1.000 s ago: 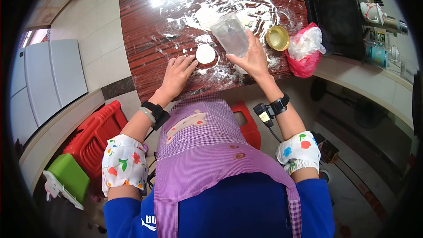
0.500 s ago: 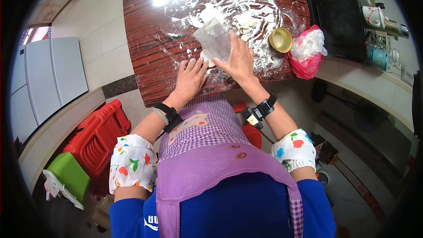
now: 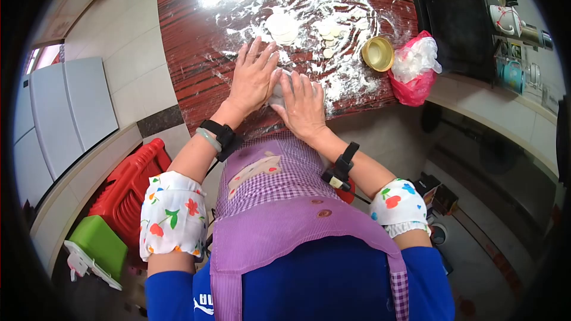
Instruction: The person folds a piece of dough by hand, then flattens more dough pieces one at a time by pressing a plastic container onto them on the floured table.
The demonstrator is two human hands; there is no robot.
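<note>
A clear cup (image 3: 277,94) lies on its side on the dark red wood-grain table (image 3: 196,77), mostly hidden beneath my hands. My right hand (image 3: 303,106) rests over it, thumb on the near side and fingers curving over the top. My left hand (image 3: 252,80) lies at the cup's left end with fingers stretched forward. Whatever is under the cup is covered. Beyond my hands sits a flat round of dough (image 3: 282,28) dusted with flour. Several small dough pieces (image 3: 329,31) lie to its right.
White flour (image 3: 351,83) is spread across the table. At the right edge stand a gold-coloured tin (image 3: 378,54) and a pink-red plastic bag (image 3: 414,86) with clear plastic inside. Red stacked stools (image 3: 128,187) and a green bin (image 3: 100,246) are at lower left.
The cup, held up and tilted in my right hand before, now lies on its side low at the table. My left hand has moved forward onto it from the pale dough piece.
</note>
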